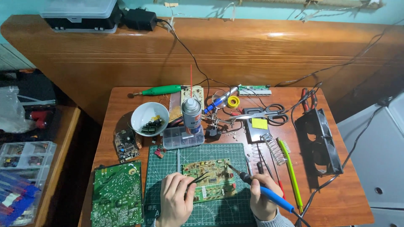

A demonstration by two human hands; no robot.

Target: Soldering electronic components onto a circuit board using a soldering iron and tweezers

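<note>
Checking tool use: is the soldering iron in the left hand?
No, the right hand holds the blue soldering iron; the left hand holds tweezers over the circuit board.

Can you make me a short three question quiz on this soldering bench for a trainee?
1. True or false: the right hand holds a blue-handled soldering iron with its tip at the circuit board.
2. What does the left hand hold over that board? A) scissors B) tweezers C) a green brush
3. What lies under the board being worked on?

Key
1. True.
2. B: tweezers, points toward the middle of the board.
3. A green cutting mat with a grid, on the wooden table.
</note>
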